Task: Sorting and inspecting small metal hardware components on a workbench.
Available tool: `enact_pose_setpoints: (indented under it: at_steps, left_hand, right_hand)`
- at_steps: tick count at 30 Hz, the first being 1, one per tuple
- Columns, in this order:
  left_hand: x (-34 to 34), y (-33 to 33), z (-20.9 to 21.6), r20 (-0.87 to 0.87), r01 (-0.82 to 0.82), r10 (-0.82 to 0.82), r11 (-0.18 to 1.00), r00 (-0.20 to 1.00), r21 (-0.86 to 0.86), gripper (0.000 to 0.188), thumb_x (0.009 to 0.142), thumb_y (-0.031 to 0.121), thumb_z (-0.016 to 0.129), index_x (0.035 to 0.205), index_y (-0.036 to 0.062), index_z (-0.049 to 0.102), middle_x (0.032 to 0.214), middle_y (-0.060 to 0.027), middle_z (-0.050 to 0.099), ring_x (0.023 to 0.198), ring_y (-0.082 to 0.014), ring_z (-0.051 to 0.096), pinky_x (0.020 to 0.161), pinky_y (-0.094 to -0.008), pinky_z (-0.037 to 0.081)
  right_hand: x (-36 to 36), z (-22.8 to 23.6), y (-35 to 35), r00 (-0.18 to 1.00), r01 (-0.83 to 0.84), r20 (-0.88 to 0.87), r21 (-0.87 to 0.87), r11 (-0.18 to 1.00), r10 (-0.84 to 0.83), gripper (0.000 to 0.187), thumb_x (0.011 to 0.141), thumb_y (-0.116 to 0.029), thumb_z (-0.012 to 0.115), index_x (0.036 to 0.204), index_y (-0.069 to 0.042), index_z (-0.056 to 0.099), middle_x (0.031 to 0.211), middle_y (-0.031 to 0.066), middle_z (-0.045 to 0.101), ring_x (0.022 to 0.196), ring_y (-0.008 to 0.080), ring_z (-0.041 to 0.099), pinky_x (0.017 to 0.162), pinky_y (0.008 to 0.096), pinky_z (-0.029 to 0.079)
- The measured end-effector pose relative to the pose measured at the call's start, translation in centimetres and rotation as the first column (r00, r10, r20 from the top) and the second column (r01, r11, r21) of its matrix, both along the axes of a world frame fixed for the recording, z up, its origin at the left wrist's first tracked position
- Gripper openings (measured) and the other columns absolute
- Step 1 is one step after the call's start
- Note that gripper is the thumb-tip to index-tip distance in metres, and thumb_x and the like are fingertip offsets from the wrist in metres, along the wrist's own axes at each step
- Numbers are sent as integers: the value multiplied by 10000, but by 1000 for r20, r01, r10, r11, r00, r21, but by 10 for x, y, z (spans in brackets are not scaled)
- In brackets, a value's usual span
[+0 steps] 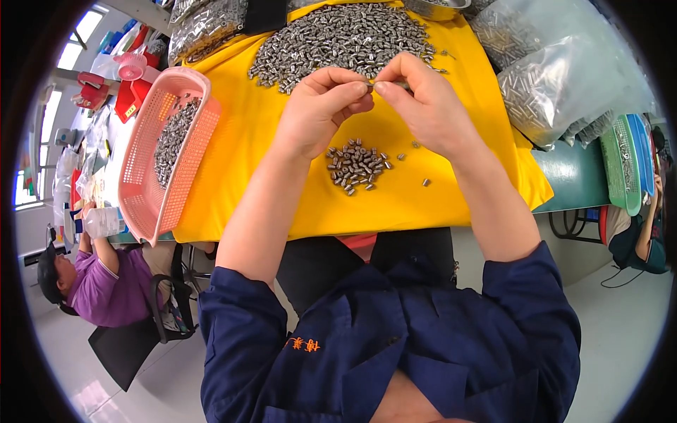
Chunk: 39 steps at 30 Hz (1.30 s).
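My left hand [331,106] and my right hand [419,102] meet fingertip to fingertip over the yellow cloth [254,190]. Each is closed in a pinch. A small metal part [369,85] shows between the thumbs and forefingers, mostly hidden by them. Just beyond lies a wide heap of small metal cylinders [345,39]. Below my hands, on the cloth nearer me, sits a smaller pile of metal cylinders [355,166], with a few loose ones to its right.
A pink plastic basket [199,144] holding more metal pieces stands at the left. Clear bags of metal parts [539,88] lie at the right, near a green basket [619,166]. A person in purple [113,289] sits at far left; another person [638,243] is at far right.
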State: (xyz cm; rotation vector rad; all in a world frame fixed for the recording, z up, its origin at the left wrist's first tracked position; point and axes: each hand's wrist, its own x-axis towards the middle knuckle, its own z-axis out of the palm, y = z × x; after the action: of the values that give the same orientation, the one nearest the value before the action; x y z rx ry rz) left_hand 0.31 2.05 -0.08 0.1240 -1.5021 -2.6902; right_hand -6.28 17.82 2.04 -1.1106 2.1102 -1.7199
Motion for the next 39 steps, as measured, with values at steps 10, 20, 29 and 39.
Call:
enact_pose_setpoints:
  at_steps: [10,20,29,39]
  left_hand:
    - [18,-27,17,-352,-93,200,950,914,299,73,785,-20,515,744,34,543,889,-106,571,748,-178,573,759,-328,486]
    - [28,44,22,-120,-98,-126,168,985,-981,120,705,-10,602,823,5,609,787,-73,622,760,-171,608,701,-256,464]
    - [-14,27,17,-51,-115,156,435,986,-893,130,761,69,625,873,5,625,769,-43,639,715,-86,591,662,-217,465]
    - [-159,6,71,-374,-378,163,-5,913,-926,321,733,305,618,952,71,632,839,-92,656,794,-179,627,729,-274,464]
  right_hand:
    - [-26,19,22,979,39,202,-224,974,8,106,828,-123,537,836,-18,521,660,-35,478,589,36,423,520,191,356]
    - [-34,6,5,976,209,138,-356,911,-171,77,828,-104,524,804,-36,495,681,16,482,638,83,441,571,231,384]
    - [-20,12,7,960,280,121,-451,848,-252,119,820,-122,546,851,-9,526,658,-21,502,602,35,439,529,194,372]
    - [2,29,13,913,176,-198,-599,781,-357,71,773,-14,562,814,-33,509,671,56,521,556,149,494,513,245,401]
